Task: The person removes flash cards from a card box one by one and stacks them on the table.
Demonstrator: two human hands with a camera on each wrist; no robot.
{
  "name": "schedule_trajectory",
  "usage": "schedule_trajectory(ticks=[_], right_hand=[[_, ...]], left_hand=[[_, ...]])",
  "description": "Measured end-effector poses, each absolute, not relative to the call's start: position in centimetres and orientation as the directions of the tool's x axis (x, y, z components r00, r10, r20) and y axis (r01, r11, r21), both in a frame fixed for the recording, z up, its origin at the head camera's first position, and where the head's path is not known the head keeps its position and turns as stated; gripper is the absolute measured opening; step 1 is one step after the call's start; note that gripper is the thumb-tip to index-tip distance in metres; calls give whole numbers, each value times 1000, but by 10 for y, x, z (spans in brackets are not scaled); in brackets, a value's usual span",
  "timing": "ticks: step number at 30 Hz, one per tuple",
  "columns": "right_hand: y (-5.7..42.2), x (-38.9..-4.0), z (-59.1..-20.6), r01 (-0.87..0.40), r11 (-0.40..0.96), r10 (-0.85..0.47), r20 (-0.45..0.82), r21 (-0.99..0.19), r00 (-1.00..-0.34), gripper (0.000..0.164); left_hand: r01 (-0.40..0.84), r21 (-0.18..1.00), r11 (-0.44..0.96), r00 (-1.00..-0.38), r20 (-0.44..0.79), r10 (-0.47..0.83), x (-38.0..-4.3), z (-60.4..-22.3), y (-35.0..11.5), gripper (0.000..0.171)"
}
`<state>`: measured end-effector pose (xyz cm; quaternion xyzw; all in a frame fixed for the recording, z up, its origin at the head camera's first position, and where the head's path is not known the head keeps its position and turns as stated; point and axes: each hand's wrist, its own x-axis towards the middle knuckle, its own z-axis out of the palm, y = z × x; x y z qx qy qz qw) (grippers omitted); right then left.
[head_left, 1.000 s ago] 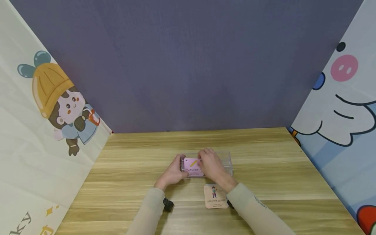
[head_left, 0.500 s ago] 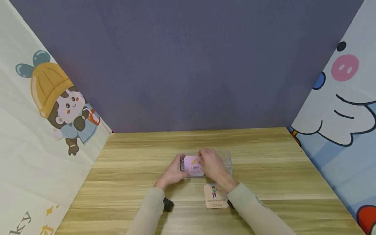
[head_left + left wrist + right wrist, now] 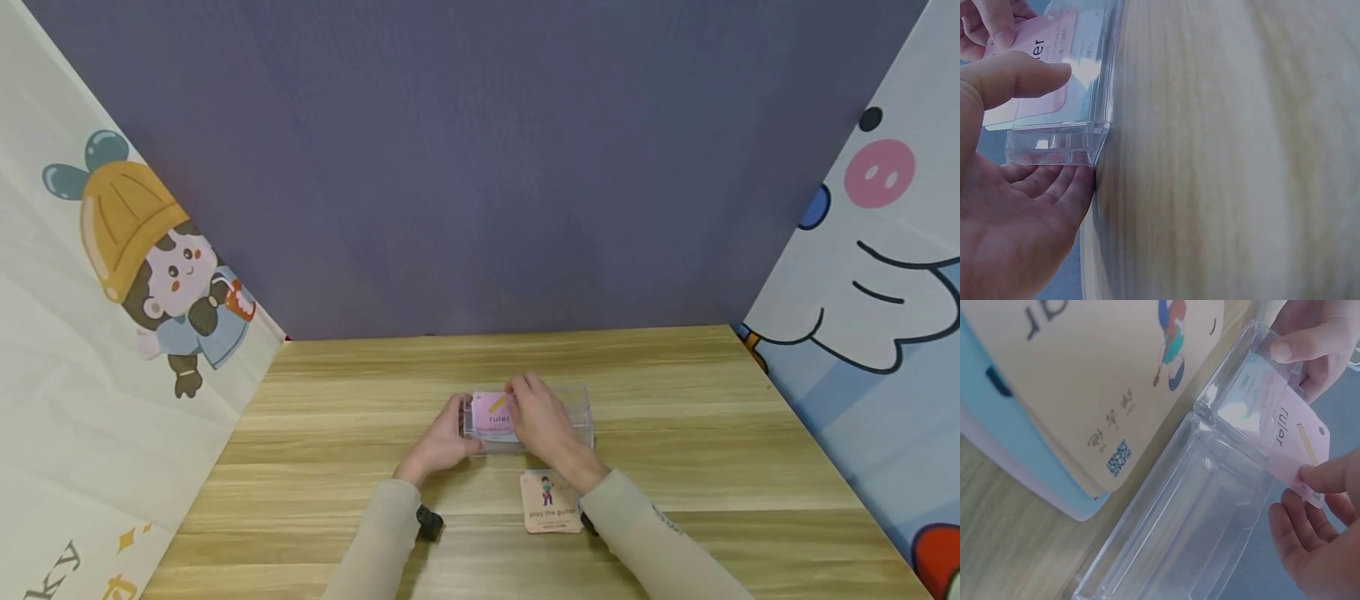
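Observation:
A clear plastic card box (image 3: 582, 417) lies on the table, its left end gripped by my left hand (image 3: 441, 440). In the left wrist view the thumb (image 3: 1035, 75) reaches over the box top and the fingers lie against its end. My right hand (image 3: 542, 421) pinches the right edge of a pink flash card (image 3: 491, 410) printed "ruler" with a yellow ruler. In the right wrist view this card (image 3: 1300, 434) sticks partly out past the far edge of the box's left compartment. A pale blue card (image 3: 1087, 59) shows beneath it. The right-hand compartment (image 3: 1172, 519) holds nothing.
A stack of flash cards (image 3: 549, 502), topped by an orange "play the guitar" card, lies on the wooden table (image 3: 337, 400) in front of the box, beside the right wrist. A dark panel (image 3: 480, 167) rises behind the table.
The pink ruler card has slid away from me, toward the far edge of the box, with my right hand pinching it. My left hand and the box have stayed put.

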<state>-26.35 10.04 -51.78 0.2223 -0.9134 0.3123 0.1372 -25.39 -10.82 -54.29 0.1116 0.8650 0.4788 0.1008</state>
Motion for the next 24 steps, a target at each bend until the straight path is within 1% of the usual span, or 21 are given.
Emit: schedule_trajectory(ticks=[6, 12, 24], right_hand=[[101, -263, -516, -502, 700, -310, 417, -507, -854, 22], [102, -264, -517, -516, 692, -305, 443, -505, -843, 23], [104, -262, -514, -513, 686, -335, 401, -516, -852, 26]], left_hand=[[103, 858, 503, -956, -55, 289, -255, -544, -107, 82], [107, 858, 502, -955, -51, 291, -254, -543, -107, 81], [98, 854, 511, -956, -62, 287, -253, -543, -106, 81]])
